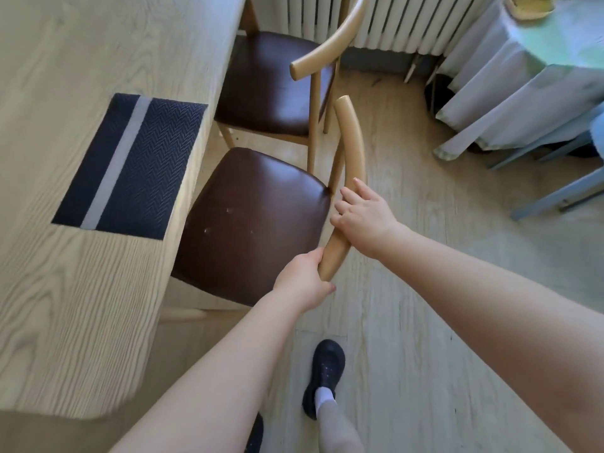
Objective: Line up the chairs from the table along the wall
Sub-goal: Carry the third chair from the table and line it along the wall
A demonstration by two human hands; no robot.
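The near chair (248, 220) has a dark brown seat and a curved light-wood backrest; its seat is partly under the edge of the wooden table (65, 289). My left hand (302, 282) grips the lower end of that backrest. My right hand (362, 214) holds the same backrest higher up, fingers curled over it. A second chair (274, 83) of the same kind stands beyond it, also pushed against the table edge.
A dark placemat (130, 165) with a pale stripe lies on the table. A white radiator (392, 21) runs along the far wall. At the right stands a cloth-covered table (523, 76) with blue-grey legs (555, 194). My shoe (325, 374) is on the light wood floor.
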